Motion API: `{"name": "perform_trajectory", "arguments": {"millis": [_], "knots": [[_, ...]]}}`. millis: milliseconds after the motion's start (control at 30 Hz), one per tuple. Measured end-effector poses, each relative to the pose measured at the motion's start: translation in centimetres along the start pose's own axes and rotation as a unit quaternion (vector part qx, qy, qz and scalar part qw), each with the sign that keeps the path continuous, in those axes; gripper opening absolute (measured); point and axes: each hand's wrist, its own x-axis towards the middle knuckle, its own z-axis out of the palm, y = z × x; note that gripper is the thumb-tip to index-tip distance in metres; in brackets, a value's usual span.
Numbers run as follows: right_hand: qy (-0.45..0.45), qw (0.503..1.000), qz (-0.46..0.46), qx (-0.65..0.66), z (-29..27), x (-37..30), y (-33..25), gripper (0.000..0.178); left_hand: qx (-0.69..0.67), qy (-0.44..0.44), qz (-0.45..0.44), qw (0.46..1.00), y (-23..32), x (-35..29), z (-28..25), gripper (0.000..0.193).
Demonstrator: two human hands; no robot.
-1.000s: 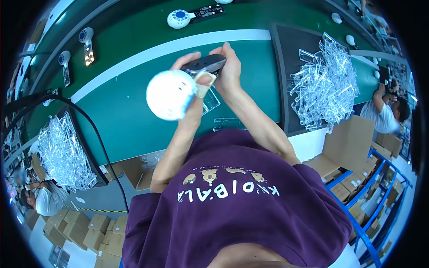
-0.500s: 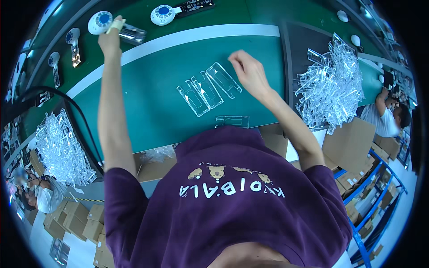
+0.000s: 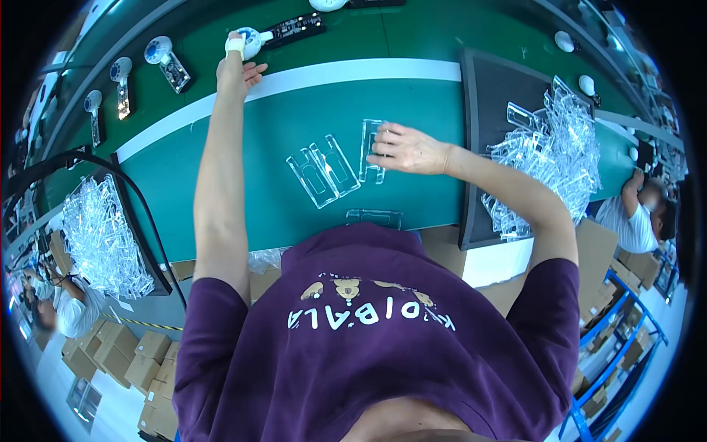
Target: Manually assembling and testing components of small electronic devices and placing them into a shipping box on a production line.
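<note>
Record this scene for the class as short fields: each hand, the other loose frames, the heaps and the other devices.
Left hand: at the round white head of a device; grip unclear
Right hand: over a transparent frame; grip unclear
Other loose frames: two side by side, one near the purple shirt
Heaps: transparent pieces at left, more transparent pieces at right
Other devices: several on the green strip beyond the white band
</note>
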Motion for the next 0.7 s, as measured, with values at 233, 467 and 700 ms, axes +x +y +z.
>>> {"name": "perform_trajectory", "arguments": {"millis": [233, 467, 700], "knots": [[0.267, 0.892, 0.294, 0.218, -0.4, -1.0, -2.5, 0.029, -0.019, 0.044, 0.140, 0.989, 2.0, 1.3, 1.7, 0.076], [0.298, 0.759, 0.535, 0.222, -7.3, 4.7, -2.2, 0.045, -0.077, 0.029, 0.342, 0.936, 2.2, -7.6, 4.9, 0.076], [0.326, 0.845, 0.418, 0.066, -6.5, 10.5, -1.2, 0.054, -0.076, -0.096, 0.239, 0.963, 0.6, -14.9, 3.8, 0.071]]}}
